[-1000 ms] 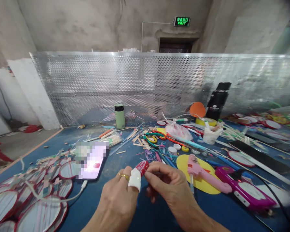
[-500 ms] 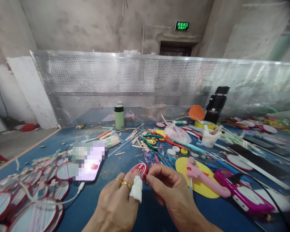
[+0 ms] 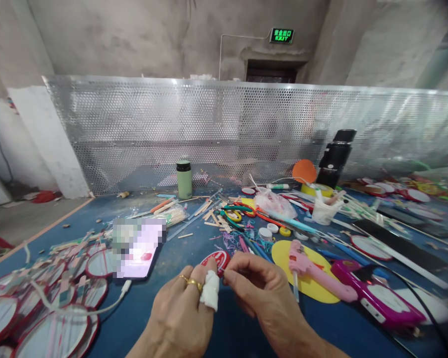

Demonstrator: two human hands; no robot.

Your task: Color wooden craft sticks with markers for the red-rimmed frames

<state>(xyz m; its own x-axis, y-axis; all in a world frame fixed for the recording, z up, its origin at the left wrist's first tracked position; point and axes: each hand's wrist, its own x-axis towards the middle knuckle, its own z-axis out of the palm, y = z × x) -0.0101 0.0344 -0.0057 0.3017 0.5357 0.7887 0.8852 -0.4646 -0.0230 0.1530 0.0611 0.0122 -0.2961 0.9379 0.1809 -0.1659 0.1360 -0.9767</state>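
My left hand (image 3: 182, 308), wearing gold rings and a white wrap on one finger, grips a small round red disc (image 3: 221, 258) with white markings; its kind cannot be made out. At the right edge of the disc, my right hand (image 3: 265, 291) has thumb and forefinger pinched together. Whatever lies between those fingertips is hidden or too small to name. Just right of that hand a pink glue gun (image 3: 302, 263) rests on a yellow oval sheet (image 3: 281, 253).
On the left lie a lit phone (image 3: 149, 253) with a cable and a pile of red-rimmed round pieces (image 3: 56, 328). Behind are scissors (image 3: 233, 214), sticks, threads, a green bottle (image 3: 184, 181) and a black flask (image 3: 336, 159). A purple device (image 3: 381, 296) sits at right.
Both hands stay almost in place around the red disc, with only slight finger movement. The whole view has shifted very slightly.
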